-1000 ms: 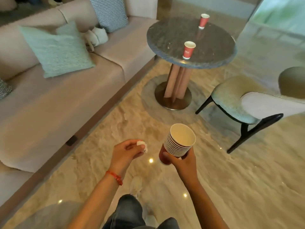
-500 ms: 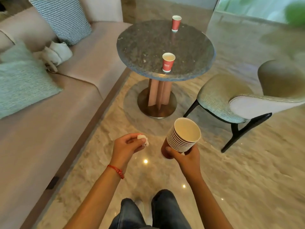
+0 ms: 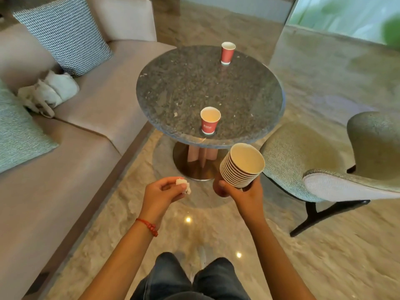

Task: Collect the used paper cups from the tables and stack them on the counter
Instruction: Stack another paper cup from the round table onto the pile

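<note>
At the bottom centre of the frame we are seeing our knees (image 3: 190, 280) in dark jeans over the marbled floor (image 3: 281, 267). Just above them both forearms are reaching forward. Our left hand (image 3: 161, 194), with a red cord bracelet (image 3: 148, 226) at the wrist, is curling its fingers and thumb around a small white wad (image 3: 183, 184), which is poking out at the fingertips. Our right hand (image 3: 245, 194), slightly right of centre, is gripping the stack (image 3: 241, 165) of nested paper cups from below, thumb across the red base on the left, fingers wrapping under. The stack is tilting up and to the right, its open mouth facing us, many white rims showing one over another above the hand.

Beyond the hands, in mid-frame, the round stone table (image 3: 238, 92) is standing on a metal foot. The near cup (image 3: 209, 120) is sitting upright close to the table's front edge, just above and left of the stack, not touching it; its red side is carrying white lettering too blurred for us to read. The far cup (image 3: 227, 53), also red and upright, is standing near the table's back edge.

A sofa (image 3: 91, 131) with pillows is filling the left side, and a chair (image 3: 324, 161) is sitting at right, beside the table.
</note>
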### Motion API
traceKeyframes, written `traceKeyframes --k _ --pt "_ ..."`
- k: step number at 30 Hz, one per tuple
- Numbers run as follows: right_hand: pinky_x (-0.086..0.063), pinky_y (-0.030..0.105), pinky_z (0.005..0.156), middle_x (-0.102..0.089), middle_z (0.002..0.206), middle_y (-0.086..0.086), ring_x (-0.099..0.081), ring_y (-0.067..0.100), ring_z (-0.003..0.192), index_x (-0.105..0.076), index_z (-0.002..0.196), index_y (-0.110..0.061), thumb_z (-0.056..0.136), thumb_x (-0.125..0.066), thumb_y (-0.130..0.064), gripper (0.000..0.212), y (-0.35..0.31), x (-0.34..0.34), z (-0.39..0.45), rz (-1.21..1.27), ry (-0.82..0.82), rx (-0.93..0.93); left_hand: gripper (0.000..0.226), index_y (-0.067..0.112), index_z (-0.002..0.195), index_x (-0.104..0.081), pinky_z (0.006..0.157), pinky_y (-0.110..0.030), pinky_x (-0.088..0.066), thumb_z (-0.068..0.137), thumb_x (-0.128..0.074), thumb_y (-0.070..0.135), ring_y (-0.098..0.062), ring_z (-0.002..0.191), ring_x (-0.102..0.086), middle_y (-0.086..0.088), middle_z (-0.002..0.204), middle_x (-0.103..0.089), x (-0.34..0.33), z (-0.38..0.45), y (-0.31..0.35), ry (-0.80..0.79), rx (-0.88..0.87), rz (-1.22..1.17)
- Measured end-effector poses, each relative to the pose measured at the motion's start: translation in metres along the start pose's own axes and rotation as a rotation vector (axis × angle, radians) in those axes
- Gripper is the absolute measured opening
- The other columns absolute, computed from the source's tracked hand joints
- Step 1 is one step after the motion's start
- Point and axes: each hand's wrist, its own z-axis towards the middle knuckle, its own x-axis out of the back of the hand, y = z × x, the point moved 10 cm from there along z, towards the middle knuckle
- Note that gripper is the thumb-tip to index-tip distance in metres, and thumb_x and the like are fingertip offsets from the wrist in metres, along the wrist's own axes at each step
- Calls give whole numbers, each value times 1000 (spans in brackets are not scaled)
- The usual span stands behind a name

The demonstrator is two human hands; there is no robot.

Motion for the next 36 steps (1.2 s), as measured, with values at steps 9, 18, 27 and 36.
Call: traceKeyframes --k 9,18,27,36 --pt "-48 13 83 -59 123 -1 -57 9 111 -41 134 -12 63 -86 -18 84 -25 -27 115 15 20 24 17 18 79 -72 61 -20 -55 75 -71 2 -15 75 -71 -1 75 -75 -25 91 32 -18 31 15" --pt "-50 20 88 -59 122 -1 -57 10 111 -41 134 -11 65 -85 -12 82 -36 -60 198 28 96 18 18 16 81 -71 61 -17 -54 76 -69 -1 -10 71 -71 3 71 -74 -48 202 80 -136 22 96" --pt "-47 10 80 -53 111 -24 -54 -8 104 -38 124 -30 63 -86 -16 79 -34 -81 241 -38 77 10 19 16 82 -72 60 -18 -55 76 -70 -2 -10 72 -71 3 72 -75 -60 245 95 -164 76 105" --pt "-37 -5 73 -45 111 -30 -45 -28 100 -40 111 -47 65 -85 -15 72 5 -98 248 -91 16 -6 19 14 80 -70 58 -16 -54 77 -68 -5 -8 67 -70 3 68 -73 -51 255 89 -83 106 106"
